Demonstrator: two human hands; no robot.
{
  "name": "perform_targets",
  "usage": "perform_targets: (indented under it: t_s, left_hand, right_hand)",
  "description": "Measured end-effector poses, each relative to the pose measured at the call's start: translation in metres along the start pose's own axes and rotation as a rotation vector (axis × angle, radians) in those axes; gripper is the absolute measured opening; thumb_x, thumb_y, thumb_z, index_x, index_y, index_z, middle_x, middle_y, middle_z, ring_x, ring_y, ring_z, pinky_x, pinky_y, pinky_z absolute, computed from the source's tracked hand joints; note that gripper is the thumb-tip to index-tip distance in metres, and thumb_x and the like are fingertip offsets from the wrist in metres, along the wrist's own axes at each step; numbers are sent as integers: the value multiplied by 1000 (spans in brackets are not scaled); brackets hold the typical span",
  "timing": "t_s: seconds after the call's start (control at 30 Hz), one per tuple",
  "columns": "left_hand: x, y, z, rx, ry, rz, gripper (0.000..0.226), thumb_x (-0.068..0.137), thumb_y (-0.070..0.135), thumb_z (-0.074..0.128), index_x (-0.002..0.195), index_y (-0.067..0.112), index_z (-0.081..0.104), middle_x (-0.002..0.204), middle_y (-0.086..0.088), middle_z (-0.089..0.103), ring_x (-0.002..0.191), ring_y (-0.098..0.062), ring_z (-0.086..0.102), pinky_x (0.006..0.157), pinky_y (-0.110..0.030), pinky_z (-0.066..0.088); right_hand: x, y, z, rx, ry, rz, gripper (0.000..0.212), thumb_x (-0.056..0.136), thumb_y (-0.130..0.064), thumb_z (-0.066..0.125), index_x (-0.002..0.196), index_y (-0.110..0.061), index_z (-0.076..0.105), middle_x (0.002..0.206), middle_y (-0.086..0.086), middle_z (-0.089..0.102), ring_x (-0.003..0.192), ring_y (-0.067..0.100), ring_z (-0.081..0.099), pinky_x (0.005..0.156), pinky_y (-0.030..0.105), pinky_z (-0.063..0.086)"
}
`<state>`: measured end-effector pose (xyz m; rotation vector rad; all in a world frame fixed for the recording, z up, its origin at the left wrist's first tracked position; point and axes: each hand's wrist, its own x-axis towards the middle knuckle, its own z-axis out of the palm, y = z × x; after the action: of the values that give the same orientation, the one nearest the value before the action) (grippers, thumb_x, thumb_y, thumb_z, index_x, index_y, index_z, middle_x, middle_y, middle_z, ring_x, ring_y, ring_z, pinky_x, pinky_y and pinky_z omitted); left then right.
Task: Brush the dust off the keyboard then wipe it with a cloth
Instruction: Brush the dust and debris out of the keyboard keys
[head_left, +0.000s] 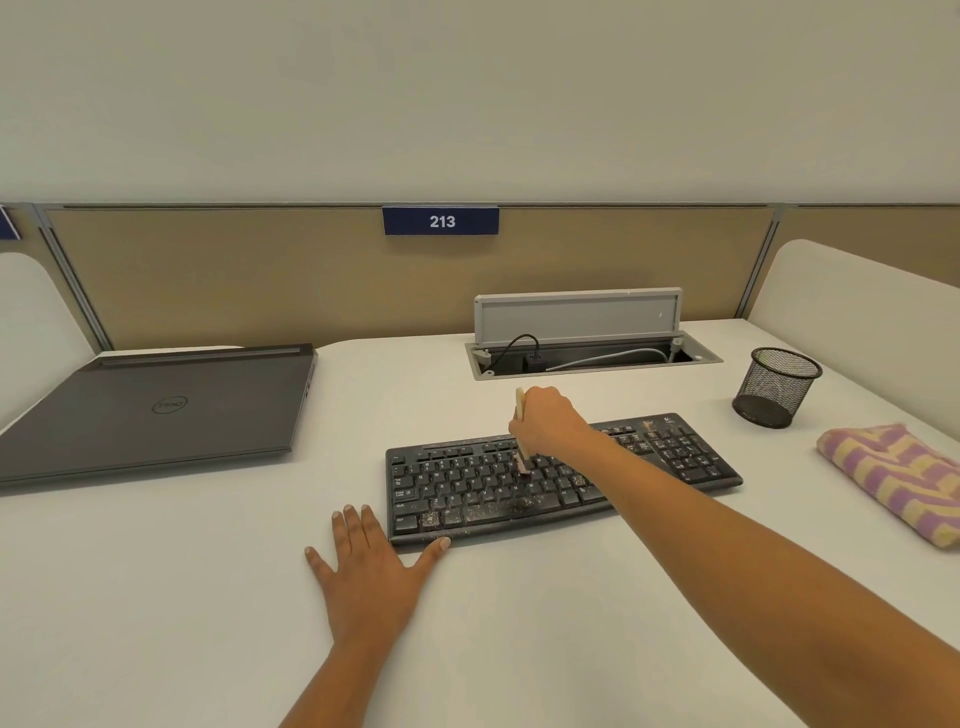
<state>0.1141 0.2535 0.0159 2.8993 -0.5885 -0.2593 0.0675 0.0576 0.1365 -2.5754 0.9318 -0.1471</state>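
Two hands work well apart. Nearest, the left hand (371, 566) lies flat on the counter (208, 571), fingers straight and spread, thumb against the 7 o'clock corner of the keyboard (457, 491), evidently to stop it sliding. That keyboard sits mid-counter, black and slightly angled, with pale crumbs and dust thick along its near rows; the far rows look cleaner. Beyond, the right hand (548, 421) is clamped round a pale brush (521, 449), bristles down on the middle keys. From the keyboard, the striped cloth (893, 478) waits unused at 3 o'clock, a mesh cup (776, 387) at 2, a closed laptop (156, 410) at 10.

Right hand (545, 421) holds brush (521, 434) on keyboard (467, 499) (dusty).
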Motion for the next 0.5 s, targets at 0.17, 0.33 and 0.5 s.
perform_targets:
  t_s: [0.17, 0.33, 0.5]
  left_hand:
    - [0, 0, 0, -9, 5, 1, 152, 28, 85, -39, 152, 7, 0, 160, -8, -1, 147, -20, -8, 115, -53, 0]
    - [1, 0, 0, -8, 10, 0, 151, 28, 85, -39, 152, 8, 1, 160, -8, 0, 147, -20, -7, 115, -53, 1]
    - [1, 0, 1, -11, 18, -3, 152, 28, 85, -40, 152, 8, 3, 160, -8, 2, 147, -20, -6, 115, -53, 1]
  right_hand:
    - [-1, -4, -4, -79, -123, -39, 22, 93, -10, 50, 113, 1, 52, 105, 17, 61, 84, 25, 60, 56, 23, 42]
    - [-2, -11, -14, -74, -185, -45, 4, 92, -7, 48, 92, -4, 46, 104, 18, 66, 90, 31, 69, 65, 26, 53]
    - [3, -13, -6, 25, -23, -52, 10, 91, -10, 50, 92, -2, 55, 87, 13, 55, 79, 24, 56, 57, 25, 42]
